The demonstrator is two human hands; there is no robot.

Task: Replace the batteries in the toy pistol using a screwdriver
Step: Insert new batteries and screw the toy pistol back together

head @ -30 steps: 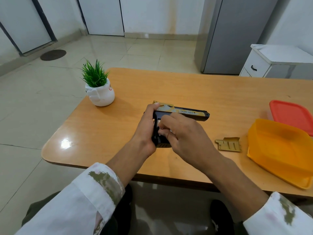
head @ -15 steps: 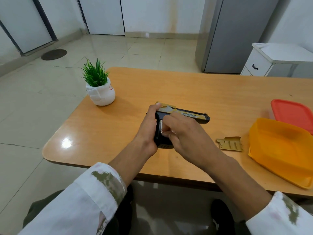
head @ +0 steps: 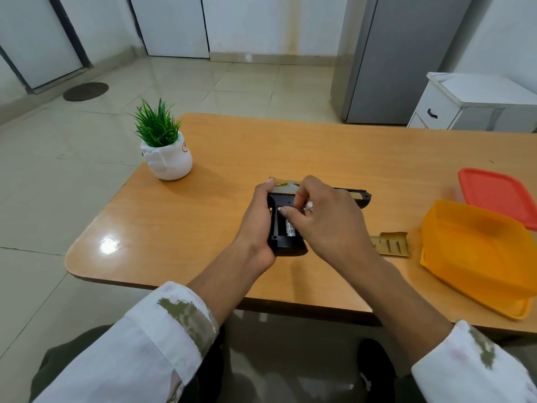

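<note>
The black and gold toy pistol (head: 359, 196) lies on its side on the wooden table (head: 203, 228), barrel pointing right. My left hand (head: 257, 222) grips its black grip from the left, thumb on the gold top. The battery bay in the grip is uncovered, and a silver battery (head: 290, 229) shows inside it. My right hand (head: 325, 222) hovers over the bay with its fingertips curled down onto the battery's upper end. The gold battery cover (head: 390, 243) lies loose on the table to the right. No screwdriver is in sight.
A yellow plastic tub (head: 476, 257) sits at the table's right front edge, with a red lid (head: 497, 196) behind it. A small potted plant (head: 164, 146) in a white pot stands at the back left. A white cabinet (head: 476, 103) and a grey cupboard (head: 406, 59) stand beyond the table.
My right hand's fingers have shifted up along the grip toward the top of the battery bay, and more of the battery and open bay shows. My left hand keeps its hold.
</note>
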